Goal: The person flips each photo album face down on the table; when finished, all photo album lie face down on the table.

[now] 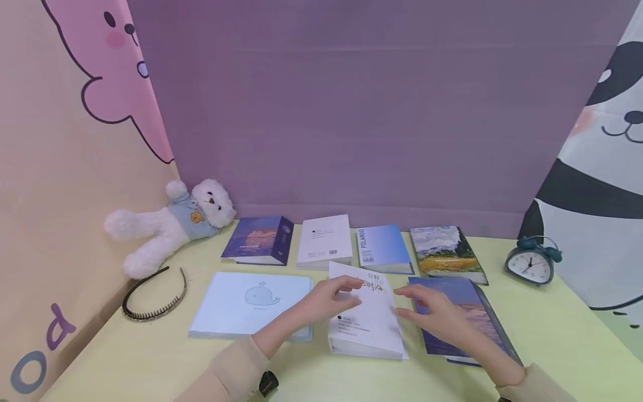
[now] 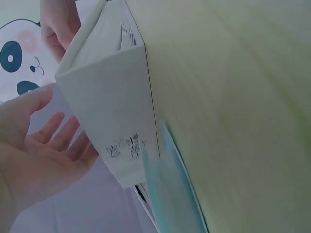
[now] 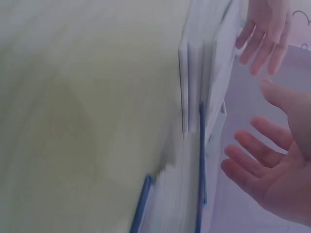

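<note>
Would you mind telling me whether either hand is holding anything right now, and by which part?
Nothing is held. The left hand and right hand hover open on either side of the white book.

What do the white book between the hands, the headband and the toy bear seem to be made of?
White book: paper pages under a matte card cover, probably; page edges show in the left wrist view. Headband: likely dark hard plastic, thin with comb teeth. Toy bear: white fluffy plush, with a blue fabric top.
</note>
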Demonstrator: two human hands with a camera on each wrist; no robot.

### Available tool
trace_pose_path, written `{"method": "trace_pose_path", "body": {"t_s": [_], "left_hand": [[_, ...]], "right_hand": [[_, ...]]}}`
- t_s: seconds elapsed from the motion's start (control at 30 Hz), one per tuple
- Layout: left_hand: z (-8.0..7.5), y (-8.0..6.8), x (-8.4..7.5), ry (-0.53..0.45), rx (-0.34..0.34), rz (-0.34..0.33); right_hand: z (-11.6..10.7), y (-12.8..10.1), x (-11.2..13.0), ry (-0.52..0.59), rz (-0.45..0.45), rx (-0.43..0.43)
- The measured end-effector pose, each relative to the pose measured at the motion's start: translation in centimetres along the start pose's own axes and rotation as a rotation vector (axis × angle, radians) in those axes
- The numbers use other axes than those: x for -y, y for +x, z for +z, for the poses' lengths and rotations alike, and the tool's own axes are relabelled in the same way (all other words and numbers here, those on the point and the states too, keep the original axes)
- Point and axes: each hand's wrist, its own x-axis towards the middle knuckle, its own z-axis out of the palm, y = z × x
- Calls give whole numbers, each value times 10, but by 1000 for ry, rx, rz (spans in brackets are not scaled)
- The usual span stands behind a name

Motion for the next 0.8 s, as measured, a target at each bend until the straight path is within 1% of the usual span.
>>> {"method": "trace_pose_path", "body": {"t_s": [0.13, 0.2, 0.3, 0.37, 0.47, 0.53, 0.63, 0.7, 0.8], "left_hand": [[-8, -4, 5, 36, -51, 6], [-10, -6, 9, 71, -77, 6], [-13, -9, 14, 99, -109, 7], [-15, -11, 16, 80, -117, 7], [-17, -13, 19, 34, -106, -14], [-18, -14, 21, 6, -87, -57], [-19, -16, 23, -18, -62, -108], [-19, -16, 25, -35, -51, -147], [-19, -19, 25, -60, -30, -189]], "right_hand": [[7, 0, 4, 26, 9, 79], [10, 0, 5, 38, -3, 108], [14, 0, 9, 29, -38, 129], [16, 0, 12, 21, -64, 134], [18, 0, 16, 20, -83, 137], [19, 0, 19, 31, -89, 143], [21, 1, 22, 35, -64, 154], [22, 1, 23, 20, -27, 159], [23, 2, 24, 21, 64, 189]]}}
